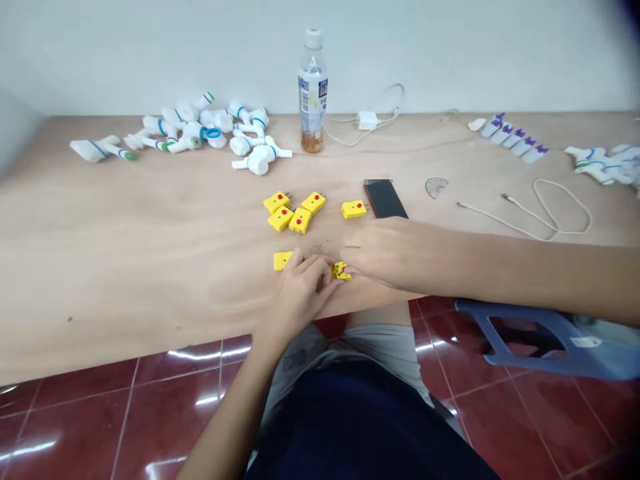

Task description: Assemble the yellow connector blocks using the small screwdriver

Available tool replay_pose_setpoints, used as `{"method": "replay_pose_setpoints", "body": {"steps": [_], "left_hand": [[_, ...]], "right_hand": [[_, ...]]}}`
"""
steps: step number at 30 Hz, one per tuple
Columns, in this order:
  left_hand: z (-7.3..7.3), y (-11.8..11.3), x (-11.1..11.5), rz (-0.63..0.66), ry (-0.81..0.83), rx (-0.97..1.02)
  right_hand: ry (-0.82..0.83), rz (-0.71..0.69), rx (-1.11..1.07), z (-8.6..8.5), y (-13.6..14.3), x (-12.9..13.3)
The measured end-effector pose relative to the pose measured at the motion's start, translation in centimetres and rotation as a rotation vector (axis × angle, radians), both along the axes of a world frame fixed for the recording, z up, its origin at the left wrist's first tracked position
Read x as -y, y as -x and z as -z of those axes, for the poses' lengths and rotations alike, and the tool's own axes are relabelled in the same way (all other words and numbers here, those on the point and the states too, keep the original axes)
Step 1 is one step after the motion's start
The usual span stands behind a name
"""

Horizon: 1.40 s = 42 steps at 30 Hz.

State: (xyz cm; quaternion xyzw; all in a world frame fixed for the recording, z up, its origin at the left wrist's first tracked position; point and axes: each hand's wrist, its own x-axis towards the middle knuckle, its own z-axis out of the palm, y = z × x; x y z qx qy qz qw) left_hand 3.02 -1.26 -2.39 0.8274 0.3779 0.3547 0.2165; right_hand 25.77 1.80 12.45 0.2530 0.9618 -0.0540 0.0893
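Near the table's front edge, my left hand (301,291) is closed, thumb and fingers pinching an opened yellow plug housing (342,271) that lies on or just above the wood. My right hand (373,252) reaches in from the right with curled fingers, its fingertips at the inside of that housing. A small red spot shows by those fingertips; whatever they pinch is hidden. Another yellow plug piece (283,261) lies beside my left hand, partly covered by it. Tiny screws (320,247) are scattered just beyond the hands.
Several yellow two-pin plugs (300,221) lie farther back, one plug (354,209) apart near a dark phone (386,199). Behind stand a drink bottle (313,100), white plastic fittings (200,127) and a white charger (367,121). A cable (550,227) and purple-tipped pieces (515,139) lie right.
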Motion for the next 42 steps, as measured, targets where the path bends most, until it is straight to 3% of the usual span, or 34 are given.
{"method": "replay_pose_setpoints", "body": {"steps": [9,16,24,42], "left_hand": [[-0.1,-0.1,0.1,0.008,0.01,0.01],[-0.1,0.0,0.0,0.005,0.011,-0.001],[-0.3,0.0,0.1,-0.012,-0.009,-0.002],[-0.2,0.0,0.0,-0.014,-0.045,-0.01]], "right_hand": [[0.237,0.093,-0.252,-0.1,0.0,-1.2],[0.323,0.179,-0.233,-1.0,0.4,-0.9],[0.328,0.115,-0.232,-0.7,0.7,-1.1],[0.362,0.125,-0.234,-0.8,1.2,-1.5]]}}
